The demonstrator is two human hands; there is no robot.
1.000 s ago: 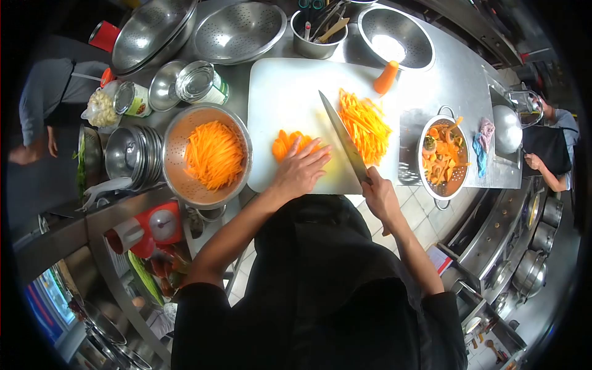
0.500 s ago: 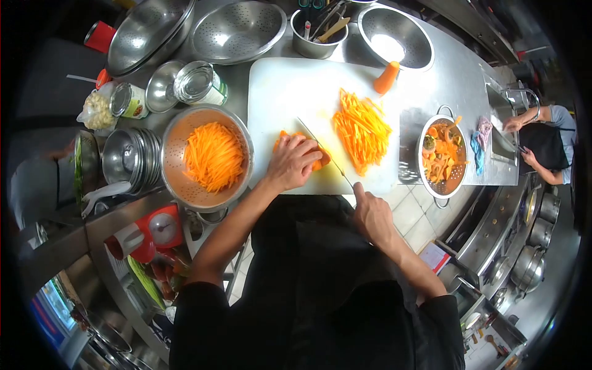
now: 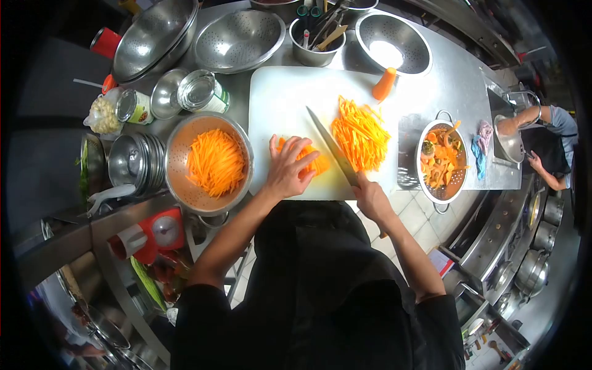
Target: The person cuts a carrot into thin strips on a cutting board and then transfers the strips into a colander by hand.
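My left hand (image 3: 288, 168) rests with fingers spread over sliced carrot (image 3: 318, 164) on the white cutting board (image 3: 280, 92); the palm hides part of the slices. A kitchen knife (image 3: 332, 143) is in my right hand (image 3: 374, 198), its blade pointing away from me and its broad side showing. The blade lies between the slices and a heap of carrot strips (image 3: 361, 132), close against the heap's left edge. A peeled carrot piece (image 3: 384, 85) sits at the board's far right corner.
Left of the board, a colander (image 3: 176, 179) holds more carrot strips. On the right, another colander (image 3: 459, 179) contains peelings. Metal bowls, open cans (image 3: 198, 92) and a utensil pot (image 3: 311, 58) line the counter. At the sink, a person (image 3: 558, 151) handles a metal bowl (image 3: 509, 140).
My left fingers have spread apart over the carrot. The knife has moved right towards the strips and turned to show its broad side. A bowl now shows at the other person's hand.
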